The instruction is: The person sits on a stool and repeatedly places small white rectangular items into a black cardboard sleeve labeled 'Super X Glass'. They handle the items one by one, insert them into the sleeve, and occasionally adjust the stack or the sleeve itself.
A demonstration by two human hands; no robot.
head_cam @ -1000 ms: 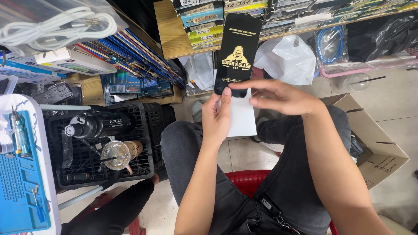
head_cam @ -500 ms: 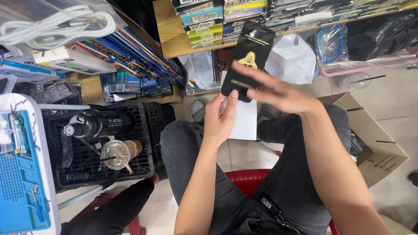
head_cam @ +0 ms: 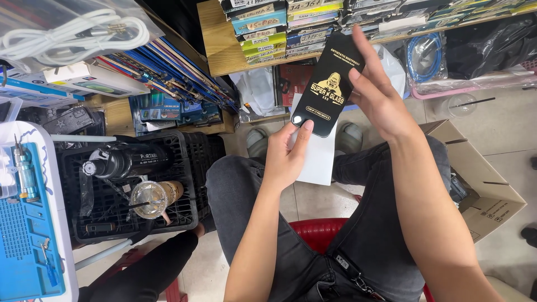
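Observation:
My right hand (head_cam: 376, 94) holds a flat black screen-protector packet with gold print (head_cam: 327, 84), tilted, its fingers along the packet's right edge. My left hand (head_cam: 286, 157) holds a white sleeve (head_cam: 318, 159) that lies behind and below the black packet, thumb touching the packet's lower edge. Both hands are raised over my knees in dark jeans, above the tiled floor.
A black plastic crate (head_cam: 184, 168) at left holds a dark bottle (head_cam: 131, 161) and a lidded drink cup (head_cam: 152, 197). A blue work mat with tools (head_cam: 25, 235) is at far left. Stacked boxes fill a wooden shelf (head_cam: 218, 45). An open cardboard box (head_cam: 481, 184) stands at right. A red stool (head_cam: 313, 232) is under me.
The black packet has slid up and to the right, further out of the white sleeve, and my right hand has risen with it. My left hand stays in place.

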